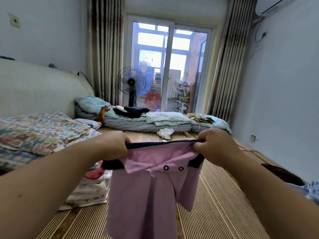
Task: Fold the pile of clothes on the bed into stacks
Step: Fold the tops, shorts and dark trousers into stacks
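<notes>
A pink garment (145, 192) with dark navy trim and two ring snaps hangs in the air above the bed's bamboo mat (215, 204). My left hand (114, 146) grips its top edge at the left. My right hand (214, 144) pinches the same edge at the right, and the navy band is stretched straight between them. Beneath my left forearm lies a stack of folded pale clothes (89, 192) with a red piece on top. A dark folded stack (132, 112) and a pale green folded stack (165, 118) sit at the far end.
A floral quilt and pillows (39, 131) lie at the left by the headboard. A small white crumpled cloth (165, 132) lies on the mat ahead. A standing fan (131, 83) is before the glass balcony door. The wall runs close along the right.
</notes>
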`<state>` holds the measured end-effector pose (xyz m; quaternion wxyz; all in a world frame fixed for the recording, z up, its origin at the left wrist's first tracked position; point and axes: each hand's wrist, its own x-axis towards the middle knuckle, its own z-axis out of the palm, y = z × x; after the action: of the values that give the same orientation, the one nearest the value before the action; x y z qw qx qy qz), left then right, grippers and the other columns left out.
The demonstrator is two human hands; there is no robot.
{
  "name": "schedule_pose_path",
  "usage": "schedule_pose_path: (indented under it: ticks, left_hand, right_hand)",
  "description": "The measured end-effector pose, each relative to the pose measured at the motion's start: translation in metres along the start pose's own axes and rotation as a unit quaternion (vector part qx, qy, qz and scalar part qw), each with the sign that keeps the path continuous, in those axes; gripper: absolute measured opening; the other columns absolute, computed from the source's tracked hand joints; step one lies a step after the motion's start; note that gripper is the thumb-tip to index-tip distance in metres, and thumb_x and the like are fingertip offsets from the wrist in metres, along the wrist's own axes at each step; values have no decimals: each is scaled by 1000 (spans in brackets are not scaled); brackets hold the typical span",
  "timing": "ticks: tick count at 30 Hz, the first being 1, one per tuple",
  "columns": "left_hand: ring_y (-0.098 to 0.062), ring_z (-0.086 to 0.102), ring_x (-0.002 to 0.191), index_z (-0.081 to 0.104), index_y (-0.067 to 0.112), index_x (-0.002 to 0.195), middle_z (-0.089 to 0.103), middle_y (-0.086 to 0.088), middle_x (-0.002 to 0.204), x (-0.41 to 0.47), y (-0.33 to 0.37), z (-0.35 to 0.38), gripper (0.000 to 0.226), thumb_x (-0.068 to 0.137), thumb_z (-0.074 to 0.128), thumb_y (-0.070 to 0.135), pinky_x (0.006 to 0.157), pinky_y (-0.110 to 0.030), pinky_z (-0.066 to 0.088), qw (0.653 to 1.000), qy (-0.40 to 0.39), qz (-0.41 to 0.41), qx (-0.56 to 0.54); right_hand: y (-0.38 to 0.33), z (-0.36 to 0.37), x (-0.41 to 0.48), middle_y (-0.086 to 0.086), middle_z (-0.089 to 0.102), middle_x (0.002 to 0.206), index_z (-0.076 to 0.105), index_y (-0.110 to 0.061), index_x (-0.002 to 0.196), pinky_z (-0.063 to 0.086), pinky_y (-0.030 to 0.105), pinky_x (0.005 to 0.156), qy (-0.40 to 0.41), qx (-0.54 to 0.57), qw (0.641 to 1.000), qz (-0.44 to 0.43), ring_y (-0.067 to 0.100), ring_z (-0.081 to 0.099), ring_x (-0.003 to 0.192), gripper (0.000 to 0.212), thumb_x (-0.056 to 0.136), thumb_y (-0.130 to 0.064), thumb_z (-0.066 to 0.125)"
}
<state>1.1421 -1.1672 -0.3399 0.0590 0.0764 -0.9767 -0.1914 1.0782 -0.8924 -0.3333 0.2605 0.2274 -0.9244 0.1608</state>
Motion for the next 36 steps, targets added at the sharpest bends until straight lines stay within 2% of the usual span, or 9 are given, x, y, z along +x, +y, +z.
schedule_pose_path:
  ticks: [2, 7, 11, 14, 17, 21, 24, 30, 36]
  left_hand:
    - [-11, 56, 65, 70, 21, 76, 62, 5, 65, 2, 2, 3, 14, 75, 59, 12, 51, -20, 39, 994, 98, -5, 56]
    - [-7, 50, 55, 60, 17, 47, 54, 7, 53, -2, -2, 10, 44, 81, 48, -10, 45, -12, 35, 961, 85, 70, -252]
    - [-7, 39, 51, 41, 18, 46, 42, 4, 54, -5, 3, 15, 41, 80, 56, 1, 45, -12, 29, 948, 84, 76, -298]
    - [-5, 53, 49, 57, 10, 73, 56, -2, 61, -16, 8, 4, 6, 70, 57, 16, 47, -16, 41, 900, -22, 92, -426]
    - [-15, 66, 78, 68, 11, 96, 71, -5, 87, -23, 0, -8, 42, 58, 71, 27, 69, -27, 54, 896, -110, 125, -411]
    - [-22, 62, 77, 68, -3, 91, 68, -11, 83, -34, -3, -20, 61, 45, 74, 35, 71, -33, 49, 950, -199, 108, -217]
    - [-11, 65, 69, 73, 9, 74, 70, -3, 74, -38, -9, -24, 3, 76, 73, 6, 65, -21, 51, 945, -194, 136, -224]
    - [-13, 68, 76, 72, 11, 88, 72, -5, 84, -46, -10, -12, 10, 84, 63, 10, 65, -21, 56, 925, -101, 160, -329]
    - [-26, 56, 67, 56, -2, 96, 59, -19, 83, -54, -4, -17, 92, 45, 78, 71, 52, -25, 48, 902, -126, 118, -395]
  right_hand:
    - [-2, -1, 2, 2, 58, 64, 59, -11, 62, 33, 28, 52, 22, 60, 996, 58, 17, 52, 63, 20, 77, -24, 62]
    - [-7, -5, -4, 14, 51, 73, 56, -11, 67, 39, 44, 68, -28, 404, 902, 149, 26, 46, 72, 15, 81, -10, 52]
    - [-1, -5, -9, 8, 63, 91, 62, -13, 93, 46, 39, 79, -23, 350, 929, 116, 20, 56, 83, 15, 91, -19, 48]
    - [9, -12, -13, -4, 59, 81, 53, -22, 86, 42, 32, 66, 17, 254, 965, 65, 12, 53, 74, 11, 92, -30, 56]
    - [21, -22, -21, -6, 61, 78, 53, -28, 84, 48, 31, 61, 7, 201, 979, 11, 11, 58, 69, 25, 79, -44, 72]
    - [25, -37, -31, -19, 64, 66, 64, -32, 70, 43, 11, 51, -45, 171, 984, -32, -4, 59, 64, 45, 47, -71, 67]
    - [30, -43, -34, -11, 63, 60, 66, -24, 64, 41, 8, 50, -43, 152, 986, -45, -3, 57, 60, 42, 50, -63, 72]
    - [35, -40, -35, -3, 55, 61, 55, -21, 63, 34, 19, 48, -18, 108, 993, -54, 7, 48, 55, 36, 65, -49, 78]
    - [47, -37, -40, -1, 57, 64, 55, -21, 65, 36, 26, 49, -9, 103, 994, -27, 12, 51, 59, 33, 70, -45, 78]
